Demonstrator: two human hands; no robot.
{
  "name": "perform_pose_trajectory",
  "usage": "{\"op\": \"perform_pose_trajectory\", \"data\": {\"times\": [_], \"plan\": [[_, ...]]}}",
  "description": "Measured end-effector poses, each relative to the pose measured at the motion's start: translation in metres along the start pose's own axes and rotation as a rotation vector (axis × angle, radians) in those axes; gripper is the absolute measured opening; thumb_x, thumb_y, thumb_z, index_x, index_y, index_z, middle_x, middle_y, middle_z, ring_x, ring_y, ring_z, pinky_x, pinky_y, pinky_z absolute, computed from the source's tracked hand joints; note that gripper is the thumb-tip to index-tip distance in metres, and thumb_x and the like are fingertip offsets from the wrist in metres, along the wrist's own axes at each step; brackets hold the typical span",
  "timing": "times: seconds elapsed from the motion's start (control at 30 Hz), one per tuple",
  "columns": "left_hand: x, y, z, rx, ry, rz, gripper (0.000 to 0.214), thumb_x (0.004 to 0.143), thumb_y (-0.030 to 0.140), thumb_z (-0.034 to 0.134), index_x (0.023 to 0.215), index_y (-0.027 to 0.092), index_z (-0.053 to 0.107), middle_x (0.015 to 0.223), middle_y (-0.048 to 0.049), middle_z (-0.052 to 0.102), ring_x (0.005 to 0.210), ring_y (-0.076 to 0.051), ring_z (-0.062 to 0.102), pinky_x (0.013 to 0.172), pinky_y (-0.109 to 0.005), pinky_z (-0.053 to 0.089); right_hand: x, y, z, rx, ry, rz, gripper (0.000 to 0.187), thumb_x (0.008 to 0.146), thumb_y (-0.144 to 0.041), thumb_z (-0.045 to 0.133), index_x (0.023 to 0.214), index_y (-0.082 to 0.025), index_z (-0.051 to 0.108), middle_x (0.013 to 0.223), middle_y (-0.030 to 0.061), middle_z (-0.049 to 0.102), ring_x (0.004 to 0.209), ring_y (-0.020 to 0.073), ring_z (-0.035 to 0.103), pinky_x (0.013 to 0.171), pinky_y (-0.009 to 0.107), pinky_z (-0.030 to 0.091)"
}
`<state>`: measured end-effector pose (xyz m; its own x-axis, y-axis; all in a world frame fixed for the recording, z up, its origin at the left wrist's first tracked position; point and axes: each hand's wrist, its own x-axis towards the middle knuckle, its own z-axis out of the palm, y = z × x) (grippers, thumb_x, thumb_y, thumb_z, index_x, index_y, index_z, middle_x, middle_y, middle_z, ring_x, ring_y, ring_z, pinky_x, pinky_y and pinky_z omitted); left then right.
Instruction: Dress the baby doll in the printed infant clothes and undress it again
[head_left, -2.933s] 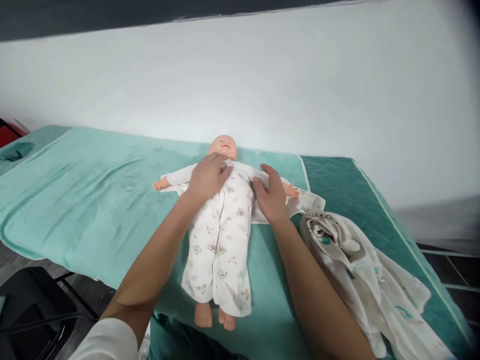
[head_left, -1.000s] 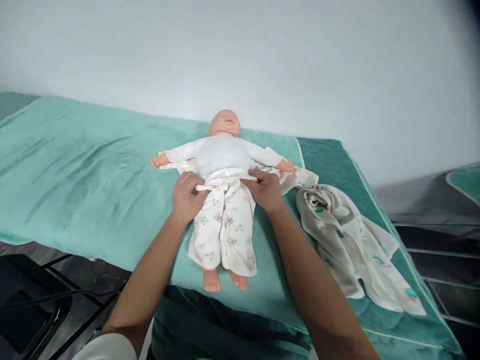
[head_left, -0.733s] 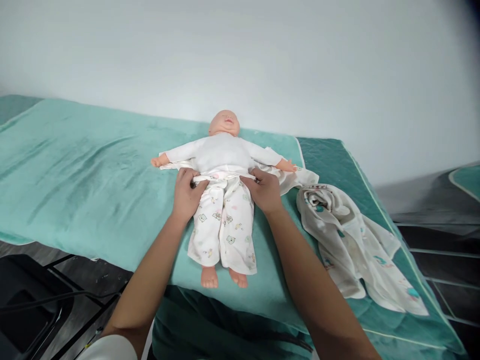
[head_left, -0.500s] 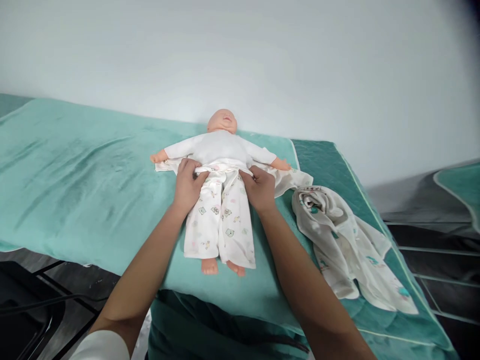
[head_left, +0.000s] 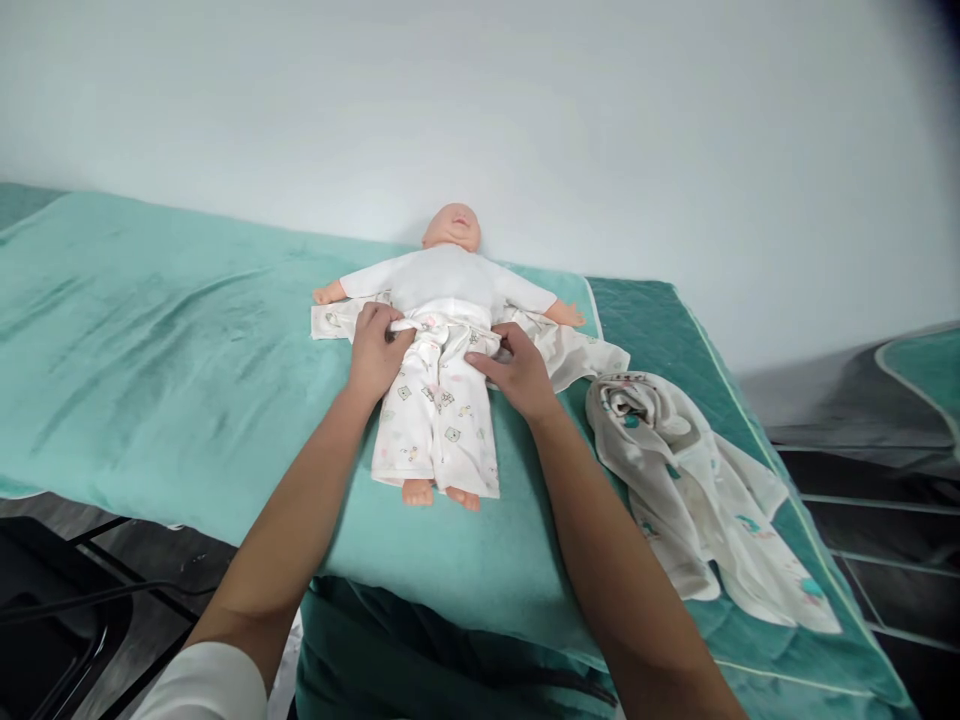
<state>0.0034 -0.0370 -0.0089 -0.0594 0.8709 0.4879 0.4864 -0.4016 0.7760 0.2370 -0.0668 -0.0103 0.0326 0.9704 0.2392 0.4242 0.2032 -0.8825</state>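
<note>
A baby doll (head_left: 452, 228) lies on its back with its arms spread, wearing a white long-sleeved top (head_left: 448, 277). White printed baby pants (head_left: 442, 405) cover its legs, and its bare feet stick out below the hems. My left hand (head_left: 377, 352) pinches the waistband at the doll's hip on the left side of the view. On the other hip, my right hand (head_left: 521, 370) grips the waistband, thumb on the front of the cloth and fingers partly hidden behind it. A printed white garment (head_left: 574, 348) is spread out beneath the doll's body and arms.
The doll lies on a light green blanket (head_left: 187, 390) over a padded bed with a darker green cover (head_left: 637, 310). Another printed white baby garment (head_left: 697, 480) lies crumpled at the right. A pale wall stands behind; a black chair (head_left: 52, 610) is at lower left.
The pants and feet have shifted up towards the wall, along with the doll's head. My right hand's grip has changed, its thumb now farther over the front of the pants.
</note>
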Motion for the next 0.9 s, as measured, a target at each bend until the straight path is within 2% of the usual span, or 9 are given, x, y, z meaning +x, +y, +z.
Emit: {"op": "perform_pose_trajectory", "data": {"times": [0.1, 0.27, 0.43, 0.53, 0.6, 0.7, 0.83, 0.9], "plan": [[-0.021, 0.01, -0.011, 0.065, -0.024, 0.028, 0.009, 0.081, 0.017, 0.065, 0.082, 0.023, 0.058, 0.104, -0.0047, 0.057, 0.1, -0.022, 0.058, 0.092, -0.038, 0.049, -0.002, -0.001, -0.001, -0.054, 0.018, 0.006, 0.046, 0.07, -0.057, 0.083, 0.091, -0.025, 0.057, 0.087, -0.002, 0.06, 0.084, 0.02, 0.055, 0.081, 0.035, 0.045], [-0.048, 0.018, -0.024, 0.102, -0.056, 0.164, 0.013, 0.081, 0.014, 0.064, 0.076, 0.023, 0.055, 0.099, -0.0043, 0.062, 0.099, -0.022, 0.057, 0.092, -0.039, 0.047, -0.002, 0.003, 0.005, -0.104, 0.082, -0.162, 0.045, 0.077, -0.061, 0.077, 0.072, -0.024, 0.052, 0.092, 0.0023, 0.058, 0.087, 0.0214, 0.057, 0.083, 0.038, 0.047], [-0.046, 0.015, -0.023, 0.125, -0.04, 0.13, 0.013, 0.084, 0.015, 0.061, 0.079, 0.023, 0.054, 0.087, -0.0023, 0.061, 0.09, -0.022, 0.054, 0.085, -0.037, 0.045, -0.006, -0.001, 0.012, -0.118, 0.232, -0.385, 0.034, 0.083, -0.048, 0.075, 0.069, -0.024, 0.055, 0.102, 0.0064, 0.061, 0.095, 0.0234, 0.06, 0.088, 0.041, 0.05], [-0.043, 0.014, -0.022, 0.114, -0.021, 0.078, 0.01, 0.085, 0.014, 0.061, 0.084, 0.023, 0.057, 0.086, -0.0021, 0.062, 0.088, -0.022, 0.055, 0.084, -0.037, 0.044, -0.012, -0.007, 0.009, -0.123, 0.205, -0.485, 0.031, 0.086, -0.039, 0.073, 0.066, -0.024, 0.053, 0.097, 0.0061, 0.066, 0.094, 0.024, 0.061, 0.089, 0.043, 0.048], [-0.043, 0.013, -0.022, 0.091, -0.02, 0.047, 0.013, 0.085, 0.014, 0.061, 0.094, 0.023, 0.062, 0.094, -0.0028, 0.065, 0.093, -0.022, 0.056, 0.086, -0.037, 0.045, -0.019, -0.011, 0.005, -0.107, 0.153, -0.467, 0.035, 0.087, -0.04, 0.073, 0.065, -0.024, 0.051, 0.087, 0.0044, 0.067, 0.087, 0.0231, 0.062, 0.085, 0.042, 0.048], [-0.044, 0.011, -0.022, 0.081, -0.04, 0.061, 0.022, 0.085, 0.013, 0.06, 0.104, 0.024, 0.066, 0.1, -0.0038, 0.067, 0.1, -0.023, 0.057, 0.092, -0.038, 0.046, -0.033, -0.017, 0.001, -0.084, 0.057, -0.362, 0.041, 0.09, -0.047, 0.069, 0.063, -0.024, 0.05, 0.073, 0.0019, 0.063, 0.074, 0.0203, 0.059, 0.076, 0.039, 0.047], [-0.042, 0.008, -0.021, 0.06, -0.04, 0.085, 0.016, 0.086, 0.013, 0.059, 0.095, 0.023, 0.067, 0.097, -0.0037, 0.067, 0.099, -0.024, 0.057, 0.092, -0.038, 0.046, -0.046, -0.023, 0.003, -0.066, -0.004, -0.224, 0.046, 0.092, -0.049, 0.066, 0.06, -0.023, 0.045, 0.06, -0.0027, 0.045, 0.061, 0.015, 0.044, 0.064, 0.034, 0.038], [-0.042, 0.008, -0.021, 0.038, -0.037, 0.072, 0.015, 0.085, 0.013, 0.059, 0.093, 0.023, 0.066, 0.098, -0.0034, 0.067, 0.1, -0.023, 0.058, 0.093, -0.038, 0.046, -0.047, -0.024, 0.007, -0.014, 0.031, -0.168, 0.035, 0.089, -0.047, 0.071, 0.071, -0.023, 0.051, 0.068, -0.0034, 0.047, 0.065, 0.0142, 0.043, 0.064, 0.032, 0.037]]}}
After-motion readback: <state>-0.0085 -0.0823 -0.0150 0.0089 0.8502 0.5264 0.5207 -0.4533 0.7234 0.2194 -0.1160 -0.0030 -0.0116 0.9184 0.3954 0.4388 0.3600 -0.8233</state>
